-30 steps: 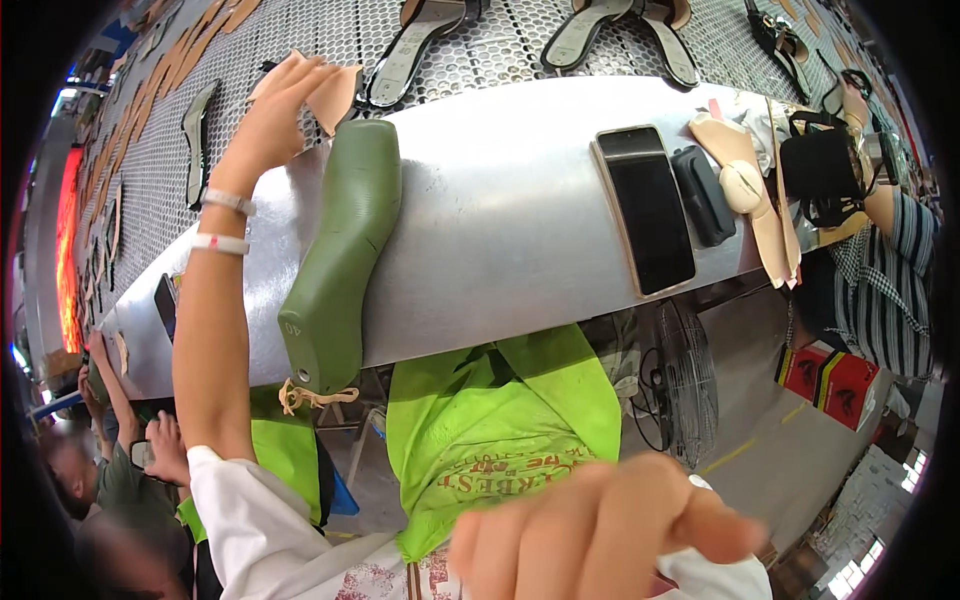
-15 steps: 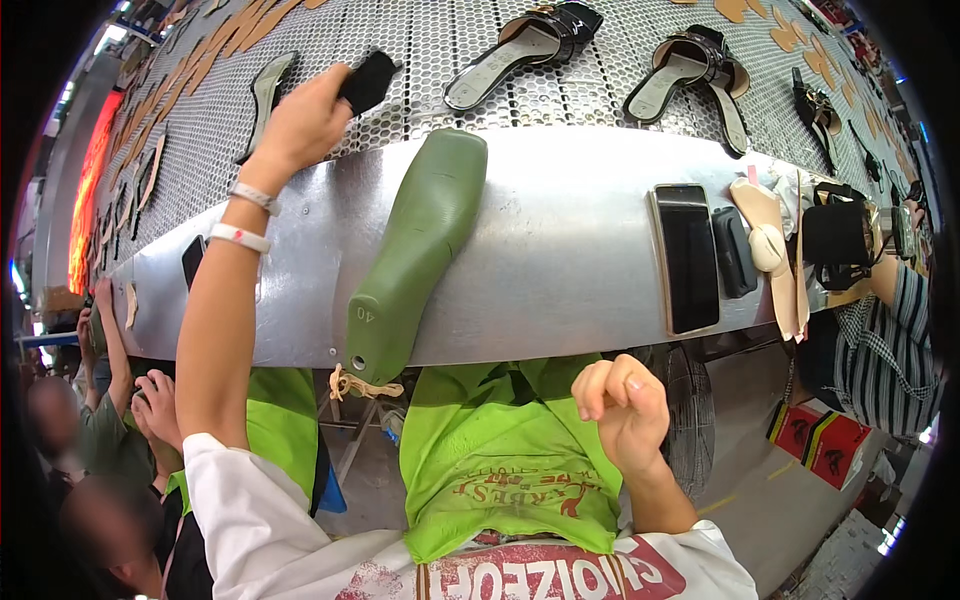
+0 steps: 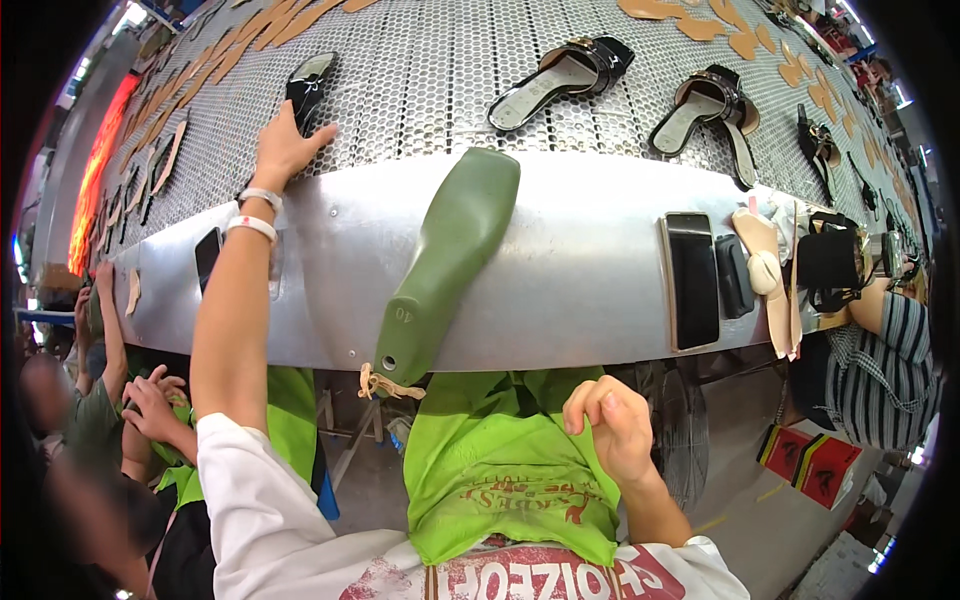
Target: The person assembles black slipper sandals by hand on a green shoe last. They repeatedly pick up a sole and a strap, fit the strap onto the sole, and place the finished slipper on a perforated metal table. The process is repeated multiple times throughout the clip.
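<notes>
Out on the perforated conveyor, my left hand (image 3: 285,148) has its thumb spread away from its fingers. Its fingertips reach the near end of a shiny black shoe part with white marks (image 3: 306,88), which lies over a slim sole with a grey end; how the two join is partly hidden by the hand. My right hand (image 3: 615,425) hangs in front of my green apron (image 3: 515,470), fingers loosely curled and nothing visible in them. A green shoe last (image 3: 450,260) lies across the metal ledge between my arms, with a beige cord (image 3: 388,384) at its near end.
Two black sandals (image 3: 560,82) (image 3: 708,120) stand on the conveyor (image 3: 420,90). Tan sole pieces (image 3: 300,22) lie farther back. Along the metal ledge (image 3: 590,270) are a phone (image 3: 690,282), a dark case (image 3: 734,275) and beige pieces (image 3: 765,260). People work at both sides.
The black shoe part my left hand held up now lies over the sole on the conveyor. That hand has drawn nearer to me. My right hand stays curled in about the same place.
</notes>
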`<state>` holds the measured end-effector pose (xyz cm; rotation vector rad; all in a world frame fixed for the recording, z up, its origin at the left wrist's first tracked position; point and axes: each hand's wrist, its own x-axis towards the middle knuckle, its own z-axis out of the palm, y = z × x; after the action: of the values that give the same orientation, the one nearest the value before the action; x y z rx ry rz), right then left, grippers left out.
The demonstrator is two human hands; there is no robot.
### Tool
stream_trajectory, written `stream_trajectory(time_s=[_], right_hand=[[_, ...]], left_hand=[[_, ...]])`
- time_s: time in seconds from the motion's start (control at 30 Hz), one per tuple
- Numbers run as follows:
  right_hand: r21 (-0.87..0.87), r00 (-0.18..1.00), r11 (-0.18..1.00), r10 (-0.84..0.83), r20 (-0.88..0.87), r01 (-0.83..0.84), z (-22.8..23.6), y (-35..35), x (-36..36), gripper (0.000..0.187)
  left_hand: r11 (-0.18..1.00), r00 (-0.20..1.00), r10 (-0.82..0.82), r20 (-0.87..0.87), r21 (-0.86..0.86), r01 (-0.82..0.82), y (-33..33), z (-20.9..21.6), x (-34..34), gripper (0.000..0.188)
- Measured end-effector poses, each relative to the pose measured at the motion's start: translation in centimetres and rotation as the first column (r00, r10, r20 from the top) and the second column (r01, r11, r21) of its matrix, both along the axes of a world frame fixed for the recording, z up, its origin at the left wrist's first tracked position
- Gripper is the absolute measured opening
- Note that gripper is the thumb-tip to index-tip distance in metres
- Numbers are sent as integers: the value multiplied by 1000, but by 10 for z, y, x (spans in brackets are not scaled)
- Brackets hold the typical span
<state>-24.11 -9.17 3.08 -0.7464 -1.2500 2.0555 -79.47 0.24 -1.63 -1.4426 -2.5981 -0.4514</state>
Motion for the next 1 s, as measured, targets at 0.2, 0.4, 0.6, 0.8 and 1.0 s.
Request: stream_trajectory(time_s=[0.2,0.4,0.6,0.8,1.0], right_hand=[[-7,1000,1000,21,11,-21,-1,-9,0,27],[37,999,999,25,-43,-24,14,-1,-18,29],[-123,927,984,-166,-335,132,47,-4,-55,74],[-175,938,985,-63,-341,2,29,-10,-36,96],[-414,940,908,-77,-331,-71,17,-23,-31,77]], left_hand=[[983,966,-14,259,180,-34,-6,28,13,73],[842,413,-527,743,523,134,-31,131,141,48],[695,221,-675,704,505,513,-130,183,297,60],[768,435,-631,643,597,231,-179,117,391,56],[779,605,-602,522,550,301,-198,107,378,59]])
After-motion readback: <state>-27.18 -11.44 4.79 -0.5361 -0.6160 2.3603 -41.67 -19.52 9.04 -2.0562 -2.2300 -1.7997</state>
